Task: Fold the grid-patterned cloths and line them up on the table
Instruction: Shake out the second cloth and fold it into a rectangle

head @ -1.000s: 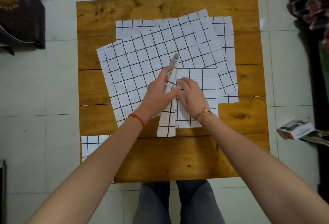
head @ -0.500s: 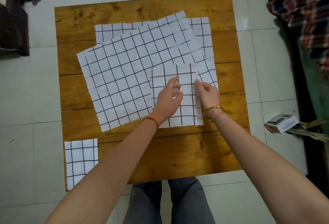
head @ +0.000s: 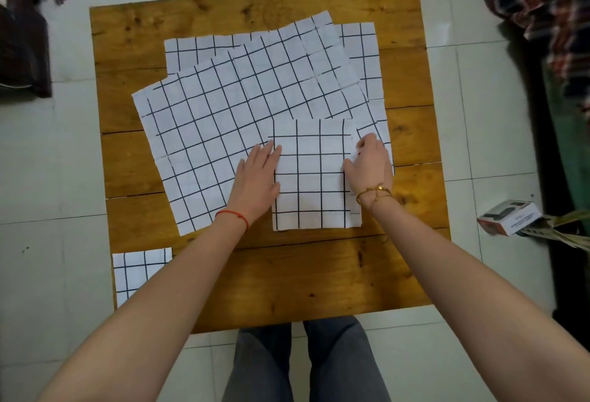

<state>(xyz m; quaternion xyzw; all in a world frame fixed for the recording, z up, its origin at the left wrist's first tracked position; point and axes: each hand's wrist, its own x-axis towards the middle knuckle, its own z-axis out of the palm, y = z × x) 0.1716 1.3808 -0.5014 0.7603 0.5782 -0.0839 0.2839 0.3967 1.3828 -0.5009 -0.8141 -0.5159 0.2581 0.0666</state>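
Note:
A folded white cloth with a black grid (head: 311, 175) lies flat near the table's middle right. My left hand (head: 257, 178) rests with straight fingers along its left edge. My right hand (head: 370, 160) lies on its right edge with the fingers bent over the cloth's border. Under and behind it a large unfolded grid cloth (head: 230, 114) is spread at an angle, with another unfolded one (head: 364, 60) beneath it at the back. A small folded grid cloth (head: 134, 270) sits at the table's front left corner, partly hidden by my left forearm.
The wooden table (head: 287, 280) has bare planks along the front and right. On the tiled floor to the right lies a small box (head: 509, 216). Dark fabric heaps sit at the far left (head: 22, 50) and upper right (head: 542, 2). My legs show below the front edge.
The narrow folded flap has been laid over flat, making a square. Both hands have slid apart from the middle to the cloth's left and right edges.

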